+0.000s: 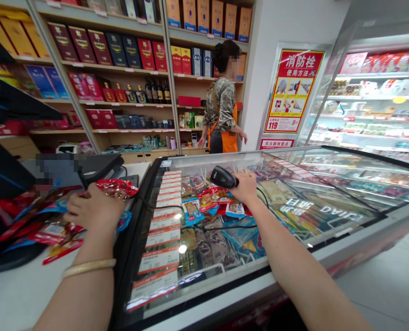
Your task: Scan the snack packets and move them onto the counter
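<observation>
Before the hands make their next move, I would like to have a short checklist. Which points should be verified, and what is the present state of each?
1. Scanner secure in the right hand: ok, the fingers wrap its handle.
2. Left hand gripping a packet: cannot tell, the fingertips are partly hidden.
3. All packets in one pile: not ok, some lie at the counter, others on the freezer.
4. Cable free of snags: cannot tell, part of it is hidden.
5. Co-worker clear of the hands: ok, standing beyond the freezer.
</observation>
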`<control>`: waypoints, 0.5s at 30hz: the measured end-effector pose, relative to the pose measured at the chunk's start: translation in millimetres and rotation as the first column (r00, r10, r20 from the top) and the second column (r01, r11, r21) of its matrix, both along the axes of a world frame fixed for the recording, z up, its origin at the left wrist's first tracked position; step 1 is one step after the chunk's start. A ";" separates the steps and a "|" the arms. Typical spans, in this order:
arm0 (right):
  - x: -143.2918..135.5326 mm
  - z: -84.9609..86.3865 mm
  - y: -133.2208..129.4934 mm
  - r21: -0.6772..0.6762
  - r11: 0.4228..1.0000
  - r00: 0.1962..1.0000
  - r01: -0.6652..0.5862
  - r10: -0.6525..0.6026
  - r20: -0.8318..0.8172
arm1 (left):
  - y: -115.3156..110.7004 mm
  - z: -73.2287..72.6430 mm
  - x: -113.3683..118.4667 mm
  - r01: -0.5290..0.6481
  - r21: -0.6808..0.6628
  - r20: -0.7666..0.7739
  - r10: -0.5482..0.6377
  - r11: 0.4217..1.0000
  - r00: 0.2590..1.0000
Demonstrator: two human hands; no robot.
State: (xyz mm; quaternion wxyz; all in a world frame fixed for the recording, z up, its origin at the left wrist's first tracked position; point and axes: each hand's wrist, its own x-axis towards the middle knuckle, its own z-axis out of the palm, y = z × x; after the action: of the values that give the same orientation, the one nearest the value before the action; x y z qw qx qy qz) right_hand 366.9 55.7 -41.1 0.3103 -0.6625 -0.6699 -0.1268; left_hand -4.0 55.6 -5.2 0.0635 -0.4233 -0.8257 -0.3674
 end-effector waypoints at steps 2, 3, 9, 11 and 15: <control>-0.8 -0.1 0.2 0.003 1.000 1.000 -0.011 0.011 -0.001 | 3.6 -4.2 -2.7 0.031 -0.010 0.009 -0.030 0.999 0.999; -1.1 -0.3 0.3 0.007 1.000 1.000 -0.015 0.015 -0.003 | 5.2 -6.1 -3.8 0.055 0.024 0.020 -0.055 0.998 0.998; -0.5 -2.5 1.7 0.043 0.998 0.999 -0.038 0.038 -0.008 | 5.4 -6.4 -5.6 0.107 0.286 0.138 -0.151 0.952 0.979; -0.2 -3.0 2.0 0.044 0.998 0.999 -0.041 0.042 -0.012 | 3.6 -4.1 -4.5 0.094 0.355 0.154 -0.157 0.930 0.975; -0.3 -2.4 1.7 0.050 0.998 0.999 -0.035 0.036 -0.017 | 5.1 -1.5 -4.7 0.159 0.482 0.072 -0.219 0.862 0.973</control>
State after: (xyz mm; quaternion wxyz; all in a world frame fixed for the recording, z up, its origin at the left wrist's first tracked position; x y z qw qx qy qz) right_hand 366.6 57.5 -43.5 0.3347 -0.6438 -0.6754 -0.1320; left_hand -8.7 60.7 -6.7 0.0769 -0.4503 -0.6678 -0.5877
